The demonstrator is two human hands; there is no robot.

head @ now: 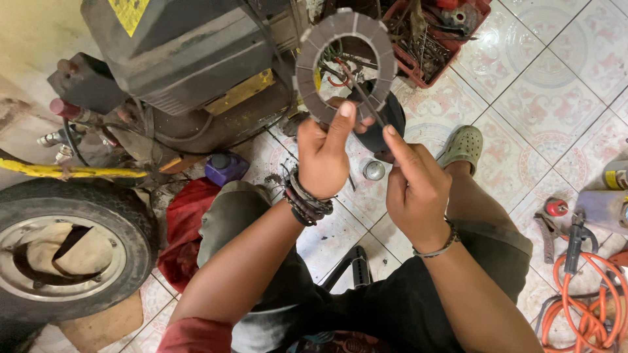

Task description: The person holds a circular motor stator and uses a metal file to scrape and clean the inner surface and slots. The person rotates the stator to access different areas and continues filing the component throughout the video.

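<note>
My left hand (324, 153) holds up a flat grey-brown ring (313, 85) by its lower edge, thumb on its face, above the tiled floor. The ring is segmented and its middle is open. My right hand (413, 189) pinches a thin dark rod (356, 88) that slants up through the ring's opening. A red wire (337, 82) shows through the hole. Both wrists wear bracelets.
A black and yellow machine (190, 59) with a yellow hose stands at the left beside a tyre (69, 248). A red crate (432, 33) of metal parts sits behind. An orange cable (589, 301), pliers and a small metal cup (373, 170) lie on the tiles.
</note>
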